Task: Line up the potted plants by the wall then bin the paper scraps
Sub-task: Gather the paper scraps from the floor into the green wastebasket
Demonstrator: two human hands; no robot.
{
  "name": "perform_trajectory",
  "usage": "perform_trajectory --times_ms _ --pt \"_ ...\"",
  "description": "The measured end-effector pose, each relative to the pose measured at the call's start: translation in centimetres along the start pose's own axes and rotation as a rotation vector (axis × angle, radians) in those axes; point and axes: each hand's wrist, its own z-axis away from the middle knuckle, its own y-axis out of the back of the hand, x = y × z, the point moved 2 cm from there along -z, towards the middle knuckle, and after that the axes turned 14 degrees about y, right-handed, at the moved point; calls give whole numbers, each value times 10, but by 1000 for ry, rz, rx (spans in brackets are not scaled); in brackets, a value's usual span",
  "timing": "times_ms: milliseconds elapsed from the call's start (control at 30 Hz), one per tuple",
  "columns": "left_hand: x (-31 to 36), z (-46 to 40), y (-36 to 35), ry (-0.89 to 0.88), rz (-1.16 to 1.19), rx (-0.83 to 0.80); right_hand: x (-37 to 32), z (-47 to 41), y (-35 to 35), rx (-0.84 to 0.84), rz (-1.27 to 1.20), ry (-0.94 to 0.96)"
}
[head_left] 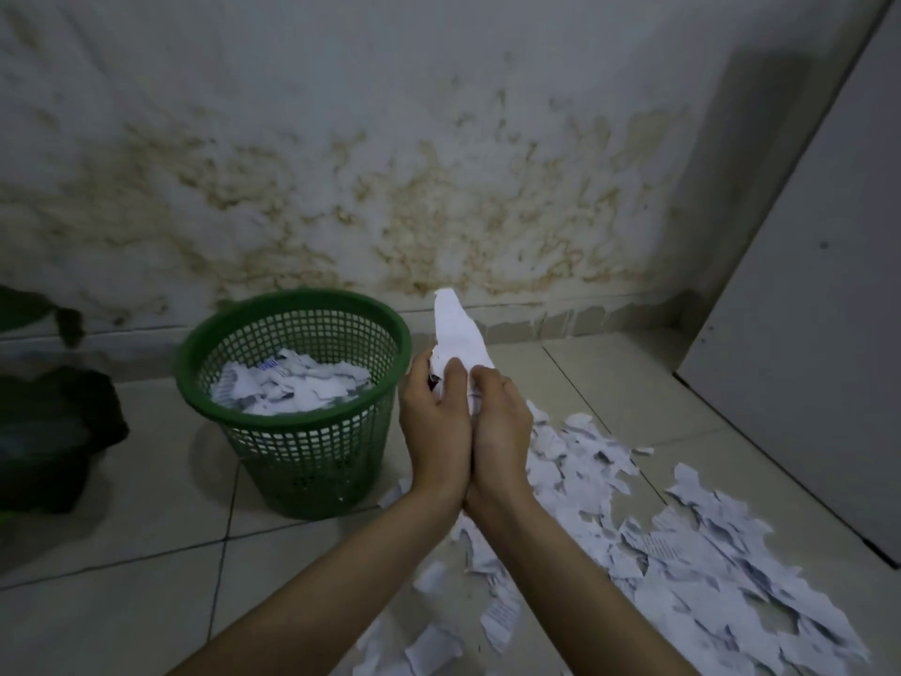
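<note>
- Your pressed-together left hand (435, 422) and right hand (497, 424) hide most of the paper bundle (456, 329).
- The dark potted plant (44, 417) runs off the left edge, blurred.

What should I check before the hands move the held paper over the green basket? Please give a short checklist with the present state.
1. Both hands, left hand and right hand, pressed on the paper bundle: ok.
2. Bundle over the green basket: not ok, it is to the basket's right.
3. Basket upright, room left inside: ok.
4. Loose pieces slipping below the hands: cannot tell.
5. Floor scraps cleared: not ok.
</note>
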Motion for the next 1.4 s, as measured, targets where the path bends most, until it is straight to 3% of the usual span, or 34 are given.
perform_trajectory --times_ms 267,400,467,600,733,900,1033,1133,1200,1267,1400 --pt "69 -75 47 -156 15 219 -6 -41 -115 -275 -96 -23" --pt "65 -116 77 -107 -91 275 13 -51 -150 -415 -56 -158" --pt "51 -134 94 -48 -244 254 26 -55 -155 -527 114 -199" --pt "24 -160 121 43 -907 69 51 -66 -152 -777 565 -224" --pt "22 -168 136 187 -1562 -18 49 -80 -151 -1004 1269 144" --pt "12 -168 123 364 -1987 -368 47 -70 -154 -1513 1297 179" --pt "-7 -166 116 429 -2110 -553 89 -74 -150 -1748 1603 77" --pt "-20 -172 118 740 -1906 -652 109 -85 -146 -1732 1700 -30" --pt "-29 -173 123 900 -1813 -717 119 -90 -144 -1696 1749 -205" --pt "-39 -177 129 903 -1858 -751 127 -91 -144 -1711 1763 -384" --pt "-47 -184 128 766 -2000 -744 131 -92 -145 -1697 1722 -378"
